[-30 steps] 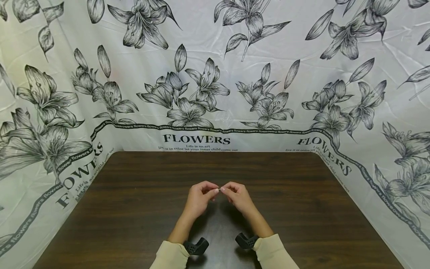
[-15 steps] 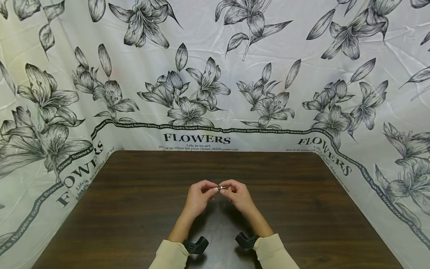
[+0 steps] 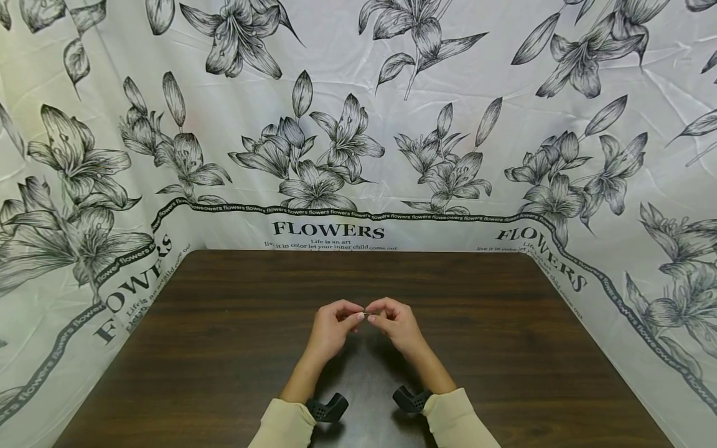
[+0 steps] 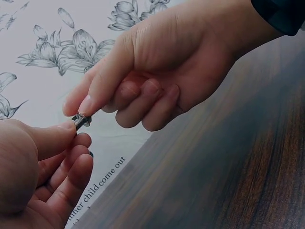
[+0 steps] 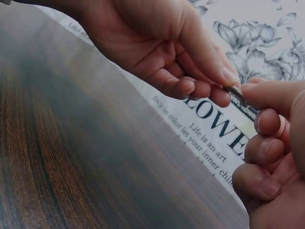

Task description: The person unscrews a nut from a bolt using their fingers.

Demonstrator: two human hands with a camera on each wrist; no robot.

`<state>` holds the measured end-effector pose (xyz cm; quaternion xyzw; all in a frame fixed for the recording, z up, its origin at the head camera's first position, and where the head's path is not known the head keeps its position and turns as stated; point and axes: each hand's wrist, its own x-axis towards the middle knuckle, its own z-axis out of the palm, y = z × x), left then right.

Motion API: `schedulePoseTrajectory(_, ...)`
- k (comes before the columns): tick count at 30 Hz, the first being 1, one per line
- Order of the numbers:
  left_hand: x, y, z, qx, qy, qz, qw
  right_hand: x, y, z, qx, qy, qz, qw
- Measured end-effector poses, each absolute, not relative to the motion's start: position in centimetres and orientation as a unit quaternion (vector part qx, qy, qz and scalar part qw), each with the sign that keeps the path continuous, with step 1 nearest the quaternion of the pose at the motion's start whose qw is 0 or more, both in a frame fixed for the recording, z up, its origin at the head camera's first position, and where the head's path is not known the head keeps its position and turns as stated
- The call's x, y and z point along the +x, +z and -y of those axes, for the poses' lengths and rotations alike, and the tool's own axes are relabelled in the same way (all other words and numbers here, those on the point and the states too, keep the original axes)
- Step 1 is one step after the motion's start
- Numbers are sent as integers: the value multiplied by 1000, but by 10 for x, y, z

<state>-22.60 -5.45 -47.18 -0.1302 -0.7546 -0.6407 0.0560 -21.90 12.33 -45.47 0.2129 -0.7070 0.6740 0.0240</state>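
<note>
Both hands meet over the middle of the table [image 3: 252,367], held above its surface. My left hand [image 3: 329,333] pinches one end of a small metal bolt [image 4: 81,125] between thumb and forefinger. At its other end, the thumb and forefinger of my right hand [image 3: 402,328] pinch a wider ring that looks like a nut [image 4: 87,119]. Threads show on the short stretch of bolt between the fingertips in the left wrist view. In the right wrist view the fingertips cover much of both pieces. The remaining fingers of each hand are curled inward beneath.
Dark wood grain covers the tabletop. White cloth [image 3: 437,68] printed with lilies and the word FLOWERS hangs behind and along both sides. A black strap-on device sits on the left wrist [image 3: 327,409] and another on the right wrist [image 3: 411,400].
Half a second ago the right fingertips were parted, with the shiny nut showing between them. They have since come together over it again. Both hands keep nearly the same place.
</note>
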Motion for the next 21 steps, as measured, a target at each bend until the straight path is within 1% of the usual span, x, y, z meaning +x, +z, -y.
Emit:
schedulePoseTrajectory(10, -225, -470, 54, -131, -640, 754, 61, -219, -455, -122, 147, 683, 714, 39)
schedulePoseTrajectory(21, -226, -471, 55, -126, -627, 766, 59, -217, -455, -118, 151, 636, 756, 27)
